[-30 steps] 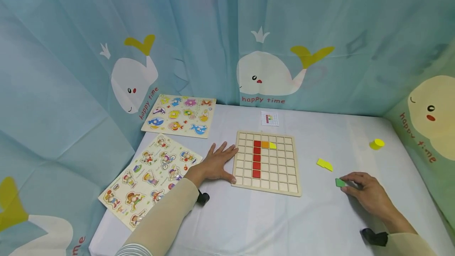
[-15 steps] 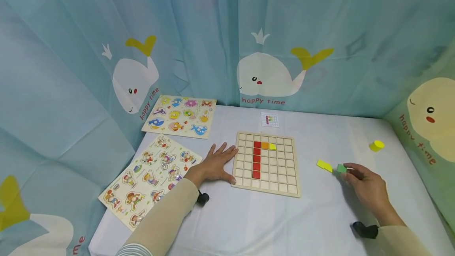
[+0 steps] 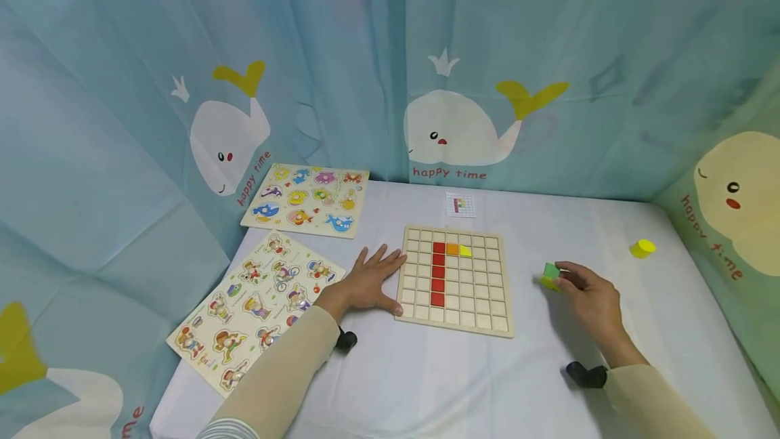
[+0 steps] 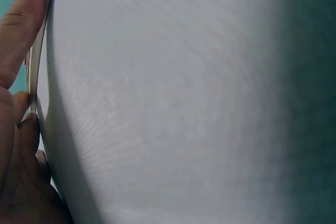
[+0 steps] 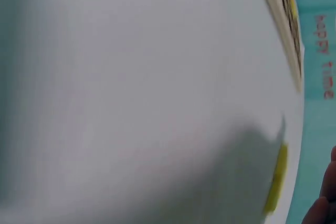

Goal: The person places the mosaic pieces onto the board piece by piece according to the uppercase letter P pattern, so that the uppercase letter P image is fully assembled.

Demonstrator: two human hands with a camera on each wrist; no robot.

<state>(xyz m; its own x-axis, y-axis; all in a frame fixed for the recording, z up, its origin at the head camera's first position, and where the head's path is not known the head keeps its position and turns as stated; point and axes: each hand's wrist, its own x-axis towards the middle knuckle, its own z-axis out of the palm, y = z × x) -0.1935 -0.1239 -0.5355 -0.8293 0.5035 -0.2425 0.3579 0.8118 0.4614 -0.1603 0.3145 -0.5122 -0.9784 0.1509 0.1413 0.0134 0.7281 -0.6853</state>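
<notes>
In the head view my right hand (image 3: pixel 591 300) pinches a small green square block (image 3: pixel 551 270) between thumb and fingers. It is over the yellow pieces (image 3: pixel 550 283), which are partly hidden by the block and hand. The right wrist view catches a yellow piece (image 5: pixel 277 179) on the cloth, with only a bit of the hand (image 5: pixel 323 198) at the edge. My left hand (image 3: pixel 365 285), fingers spread, rests at the left edge of a wooden grid board (image 3: pixel 453 317). On the board lie a column of red squares (image 3: pixel 438 273), an orange square (image 3: pixel 452 249) and a yellow tile (image 3: pixel 466 251).
Behind the board lies a small printed card (image 3: pixel 460 205). A yellow cylinder (image 3: pixel 642 248) stands at the far right. Two picture puzzles, one with sea animals (image 3: pixel 305 202) and one with cartoon figures (image 3: pixel 256 310), lie on the left. A whale-print curtain (image 3: pixel 341 53) surrounds the white cloth.
My right hand has carried the green block left and away from me, from beside the yellow pieces to over them. The left hand has stayed by the board.
</notes>
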